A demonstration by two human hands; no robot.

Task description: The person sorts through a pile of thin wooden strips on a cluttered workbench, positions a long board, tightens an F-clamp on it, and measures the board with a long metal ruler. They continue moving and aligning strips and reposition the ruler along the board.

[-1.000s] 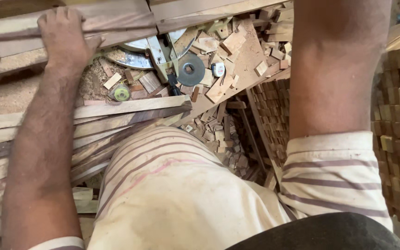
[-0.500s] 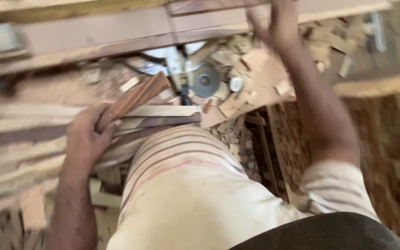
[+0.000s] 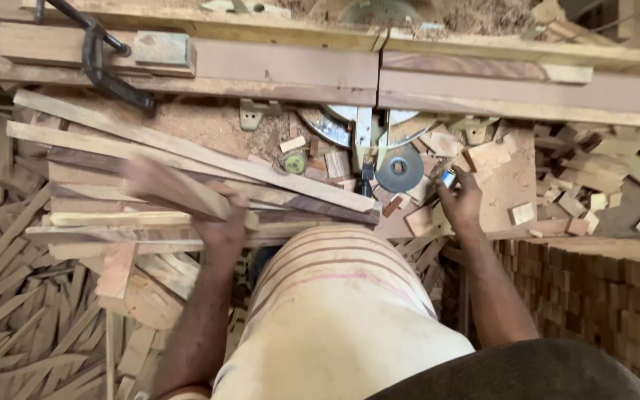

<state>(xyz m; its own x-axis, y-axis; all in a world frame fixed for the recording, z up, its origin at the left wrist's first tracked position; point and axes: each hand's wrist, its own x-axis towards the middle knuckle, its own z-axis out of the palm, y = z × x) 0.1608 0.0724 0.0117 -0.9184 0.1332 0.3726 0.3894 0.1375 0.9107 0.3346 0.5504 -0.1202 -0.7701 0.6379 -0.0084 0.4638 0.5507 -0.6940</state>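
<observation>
I'm reading this from the head view, largest first: the workbench [image 3: 261, 70] runs across the top, its far edge cut off by the frame, with a black clamp [image 3: 101, 63] on its left end. Below it a pile of long wood strips [image 3: 187, 159] fans left to right, and a stack of small blocks [image 3: 594, 296] sits at lower right, partly out of frame. My lap and striped shirt hide whatever lies under the bench centre. Left hand [image 3: 220, 222] is reaching forward from lower left, forearm nearly upright in frame, fingers closed around a wood strip [image 3: 168, 185]; the strip is motion-blurred, so its far end is hard to make out. Its long axis runs from the hand up-left, lying over the pile. Right hand [image 3: 461, 204] is extended to the scrap-covered ledge right of the grey disc [image 3: 399, 169], fingertips pinched on a small blue-and-silver object [image 3: 448, 178]; too small to tell what it is. Saw base [image 3: 364, 130] is partly buried in offcuts.
</observation>
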